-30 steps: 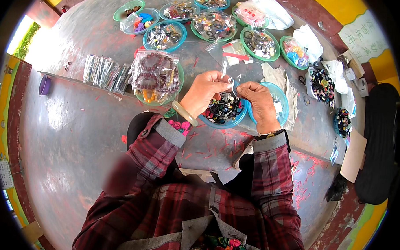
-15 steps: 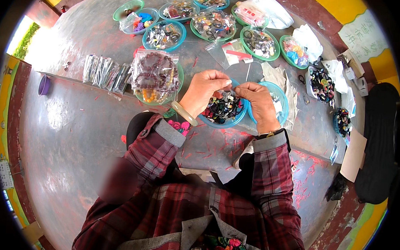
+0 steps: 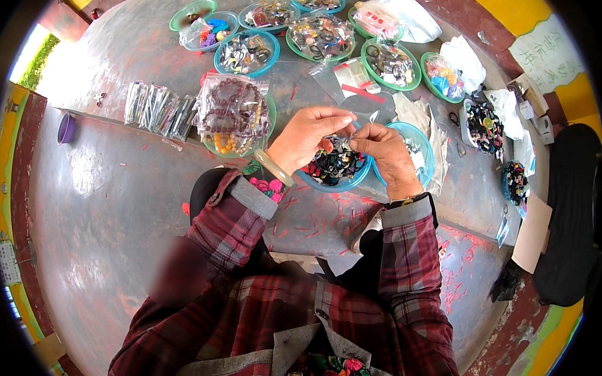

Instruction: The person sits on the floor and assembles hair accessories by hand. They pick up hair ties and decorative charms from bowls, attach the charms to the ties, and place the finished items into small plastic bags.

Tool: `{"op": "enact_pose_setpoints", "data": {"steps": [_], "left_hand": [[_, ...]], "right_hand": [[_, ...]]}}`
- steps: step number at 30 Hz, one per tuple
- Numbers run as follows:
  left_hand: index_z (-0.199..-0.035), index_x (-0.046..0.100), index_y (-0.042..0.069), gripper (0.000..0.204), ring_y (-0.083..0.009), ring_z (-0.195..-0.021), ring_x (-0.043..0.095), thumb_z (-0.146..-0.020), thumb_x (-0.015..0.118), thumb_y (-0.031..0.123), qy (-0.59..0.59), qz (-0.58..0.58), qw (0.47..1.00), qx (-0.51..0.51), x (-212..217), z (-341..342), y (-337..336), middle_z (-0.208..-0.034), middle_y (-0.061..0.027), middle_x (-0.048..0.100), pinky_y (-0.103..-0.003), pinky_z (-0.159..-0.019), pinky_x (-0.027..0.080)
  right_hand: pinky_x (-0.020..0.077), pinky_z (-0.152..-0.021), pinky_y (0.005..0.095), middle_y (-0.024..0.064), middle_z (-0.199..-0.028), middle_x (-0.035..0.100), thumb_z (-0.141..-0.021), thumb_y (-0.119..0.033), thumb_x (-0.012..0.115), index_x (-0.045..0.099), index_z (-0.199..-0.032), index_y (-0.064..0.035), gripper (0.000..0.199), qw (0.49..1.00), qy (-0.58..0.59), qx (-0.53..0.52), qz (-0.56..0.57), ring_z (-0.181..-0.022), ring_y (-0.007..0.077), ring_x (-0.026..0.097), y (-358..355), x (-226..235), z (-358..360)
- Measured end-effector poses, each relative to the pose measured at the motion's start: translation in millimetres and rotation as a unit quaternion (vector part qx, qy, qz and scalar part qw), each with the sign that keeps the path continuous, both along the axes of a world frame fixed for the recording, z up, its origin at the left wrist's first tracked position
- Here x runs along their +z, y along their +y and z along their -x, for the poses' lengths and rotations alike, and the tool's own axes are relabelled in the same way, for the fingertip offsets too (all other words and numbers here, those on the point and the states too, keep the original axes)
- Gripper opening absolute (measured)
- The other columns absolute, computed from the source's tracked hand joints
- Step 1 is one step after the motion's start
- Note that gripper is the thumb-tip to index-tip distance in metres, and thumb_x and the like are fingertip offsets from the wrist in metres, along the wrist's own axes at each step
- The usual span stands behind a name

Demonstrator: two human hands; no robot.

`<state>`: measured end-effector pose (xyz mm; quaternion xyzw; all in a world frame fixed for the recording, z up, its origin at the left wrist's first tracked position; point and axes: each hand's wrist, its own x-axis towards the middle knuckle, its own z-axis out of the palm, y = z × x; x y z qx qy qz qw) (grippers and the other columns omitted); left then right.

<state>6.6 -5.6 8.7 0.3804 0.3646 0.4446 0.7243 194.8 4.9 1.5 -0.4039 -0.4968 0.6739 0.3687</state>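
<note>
Both my hands are raised over a blue bowl [image 3: 341, 187] filled with small dark items [image 3: 335, 164], mostly black with specks of colour. My left hand [image 3: 312, 139], a pale bangle at its wrist, is closed with thumb and forefinger pinched. Close beside it, my right hand [image 3: 385, 151] pinches too, fingertips almost meeting the left's. Between them shows a bit of clear film, seemingly a small clear plastic bag [image 3: 374, 116]; the fingers hide most of it. A second blue bowl [image 3: 429, 159] with whitish pieces stands partly behind my right hand.
Beyond my hands lies a clear bag with a red strip [image 3: 363, 92], near several bowls of packaged trinkets, including a green bowl [image 3: 411, 82]. Left are bagged bead strings [image 3: 232, 109] and packs of slim items [image 3: 158, 109]. Right stands a white basket [image 3: 483, 131] of dark items.
My fingertips have shifted slightly, the left fingers reaching a little farther right. The clear film between them has changed shape. The clear bag with the red strip lies a little differently.
</note>
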Motion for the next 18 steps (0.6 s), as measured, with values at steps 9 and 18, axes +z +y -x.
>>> {"op": "enact_pose_setpoints", "data": {"steps": [9,18], "left_hand": [[-0.094,0.066,0.004,0.02,-0.004,-0.074,0.054,-0.084,0.06,0.02,0.023,-0.014,1.0,0.011,-7,-1,0,-0.087,-0.002,0.065,-0.018,-0.052,0.034],[-0.088,0.066,0.002,0.017,-0.0036,-0.063,0.051,-0.082,0.062,0.018,0.057,-0.007,0.995,0.08,-6,1,3,-0.081,-0.0032,0.066,-0.018,-0.051,0.033]], "right_hand": [[0.04,-0.059,0.0196,-0.001,-0.07,0.06,-0.071,-0.004,0.071,0.064,-0.076,-0.0013,0.009,1.0,-0.001,0.012,0.01,-0.063,0.0055,0.052,-1,2,0],[0.042,-0.064,0.0198,0.0001,-0.08,0.062,-0.075,-0.006,0.068,0.064,-0.09,0.0,0.017,0.993,-0.072,-0.081,-0.041,-0.072,0.0063,0.053,-2,13,-2]]}}
